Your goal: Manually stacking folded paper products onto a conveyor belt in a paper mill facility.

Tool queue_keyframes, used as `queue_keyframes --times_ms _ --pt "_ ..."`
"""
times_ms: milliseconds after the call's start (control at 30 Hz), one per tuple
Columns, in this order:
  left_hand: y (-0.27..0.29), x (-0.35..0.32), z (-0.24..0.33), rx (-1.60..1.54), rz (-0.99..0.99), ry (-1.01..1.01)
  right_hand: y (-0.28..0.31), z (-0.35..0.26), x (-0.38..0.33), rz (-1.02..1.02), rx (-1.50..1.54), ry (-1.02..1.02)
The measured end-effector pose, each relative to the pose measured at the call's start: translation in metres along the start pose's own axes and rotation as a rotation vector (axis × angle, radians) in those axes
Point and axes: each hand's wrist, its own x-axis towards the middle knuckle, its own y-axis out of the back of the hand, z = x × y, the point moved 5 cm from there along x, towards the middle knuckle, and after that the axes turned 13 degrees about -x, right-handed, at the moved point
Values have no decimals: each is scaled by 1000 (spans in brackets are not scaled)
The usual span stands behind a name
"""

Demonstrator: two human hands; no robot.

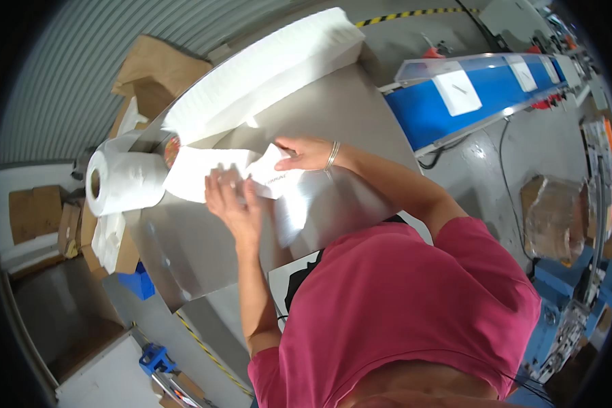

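The right hand (306,154) pinches a printed white sheet (269,167) between both hands above a metal tabletop (194,251); the left hand (232,202) is blurred and outstretched, its grip unclear. A large white roll (134,180) lies left of the hands.

I note a factory workshop: flat blue conveyor belt (416,114) far right, yellow-black striped floor tape (415,13), shiny metal worktable (350,109), brown cardboard boxes (34,214) at left.
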Motion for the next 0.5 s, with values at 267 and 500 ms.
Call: queue_keyframes --times_ms 267,500 --pt "3 -3 -16 35 31 1 113 71 -140 413 -151 -754" --pt "1 -2 -20 38 23 -22 209 72 -187 707 -1417 -771"
